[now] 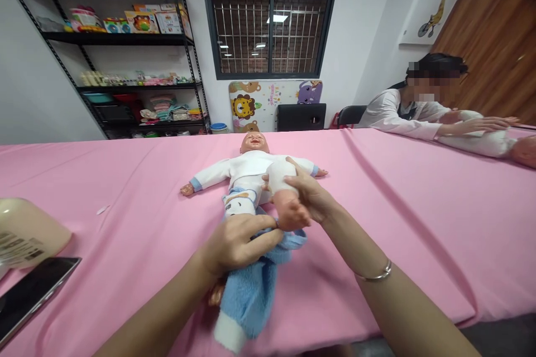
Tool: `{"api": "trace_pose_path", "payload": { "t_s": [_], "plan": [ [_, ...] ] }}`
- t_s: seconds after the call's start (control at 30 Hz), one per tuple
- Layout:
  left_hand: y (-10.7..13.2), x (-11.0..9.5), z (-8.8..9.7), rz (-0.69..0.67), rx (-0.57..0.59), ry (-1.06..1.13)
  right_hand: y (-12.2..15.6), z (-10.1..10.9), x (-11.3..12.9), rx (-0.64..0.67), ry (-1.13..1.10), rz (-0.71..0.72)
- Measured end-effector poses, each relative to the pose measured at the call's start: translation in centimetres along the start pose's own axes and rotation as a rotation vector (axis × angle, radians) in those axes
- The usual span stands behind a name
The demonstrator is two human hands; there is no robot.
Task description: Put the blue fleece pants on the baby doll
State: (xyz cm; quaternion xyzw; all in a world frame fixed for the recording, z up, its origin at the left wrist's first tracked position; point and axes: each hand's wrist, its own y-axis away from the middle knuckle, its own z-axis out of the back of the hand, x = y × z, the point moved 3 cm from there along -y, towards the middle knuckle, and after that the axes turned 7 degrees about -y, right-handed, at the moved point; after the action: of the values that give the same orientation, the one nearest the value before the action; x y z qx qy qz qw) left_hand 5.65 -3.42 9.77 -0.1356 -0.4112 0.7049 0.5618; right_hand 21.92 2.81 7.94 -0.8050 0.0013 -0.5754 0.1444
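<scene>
Doll (251,170) in a white top lies face-up at the centre of the frame, arms spread, head toward the window, on a table draped in a pink cloth (397,206). The right hand (307,192) is wrapped around the doll's raised bare leg, just above the foot. The left hand (238,242), below it, is pinched on the waistband of the blue fleece trousers (251,290), which are bunched at the doll's lower body and trail toward the near table edge (their white cuff nearly reaches it). The two hands sit close together, almost touching at the doll's foot.

Pink cloth fills the frame from left to right, with wide bare stretches on both sides of the doll. At the lower left lie a cream-coloured object (29,231) and a dark phone (33,290), well apart from the hands. At the upper right a second person (419,106) leans over another doll (489,142).

Behind the table stand a black shelf unit (125,39) with toys at upper left, a barred window (270,17) at top centre, and a giraffe picture (438,0) at upper right.
</scene>
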Motion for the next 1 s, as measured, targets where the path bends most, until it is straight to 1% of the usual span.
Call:
{"api": "trace_pose_path", "payload": {
  "t_s": [0.1,0.17,0.2,0.27,0.37,0.4,0.47,0.53,0.57,0.63,0.73,0.8,0.9,0.93,1.0],
  "plan": [
    [0.2,-0.1,0.2,-0.013,-0.054,0.052,0.0,-1.2,-0.9,-0.001,-0.121,-0.064],
    [0.6,0.0,-0.1,0.009,-0.106,0.021,-0.2,-1.3,-1.4,-0.041,-0.147,-0.066],
    [0.7,0.1,-0.3,0.044,-0.124,0.014,-0.2,-1.2,-1.6,-0.059,-0.135,-0.053],
    [0.9,0.2,-0.7,0.142,-0.141,0.056,-0.4,-1.0,-2.1,-0.083,-0.113,-0.033],
    [0.6,0.4,-1.0,0.321,-0.119,0.181,-0.5,-0.8,-2.8,-0.1,-0.099,-0.023],
    [0.5,0.6,-1.0,0.403,-0.093,0.207,-0.5,-0.9,-2.9,-0.106,-0.087,-0.026],
    [0.3,1.3,-1.1,0.596,0.009,0.249,-0.4,-1.1,-3.1,-0.091,-0.039,-0.039],
    [0.4,2.3,-1.4,0.771,0.15,0.287,-0.3,-1.6,-3.2,-0.038,0.005,-0.075],
    [0.5,2.8,-1.7,0.835,0.211,0.295,-0.3,-1.8,-3.2,-0.007,0.015,-0.106],
    [0.6,4.0,-2.1,0.917,0.267,0.26,-0.2,-2.0,-3.3,0.037,0.004,-0.16],
    [0.1,5.9,-2.7,0.947,0.241,0.139,-0.3,-1.6,-3.3,0.107,-0.062,-0.22],
    [-0.6,7.1,-3.4,0.942,0.216,0.086,-0.2,-1.1,-3.2,0.218,-0.084,-0.256],
    [-1.3,8.4,-4.7,0.94,0.196,0.087,-0.1,-0.2,-3.0,0.434,-0.043,-0.279],
    [-1.3,8.7,-5.1,0.948,0.191,0.1,-0.1,0.2,-3.0,0.486,-0.019,-0.275],
    [-0.9,9.0,-5.9,0.976,0.188,0.12,-0.3,0.8,-2.9,0.515,0.041,-0.263]
  ]
}}
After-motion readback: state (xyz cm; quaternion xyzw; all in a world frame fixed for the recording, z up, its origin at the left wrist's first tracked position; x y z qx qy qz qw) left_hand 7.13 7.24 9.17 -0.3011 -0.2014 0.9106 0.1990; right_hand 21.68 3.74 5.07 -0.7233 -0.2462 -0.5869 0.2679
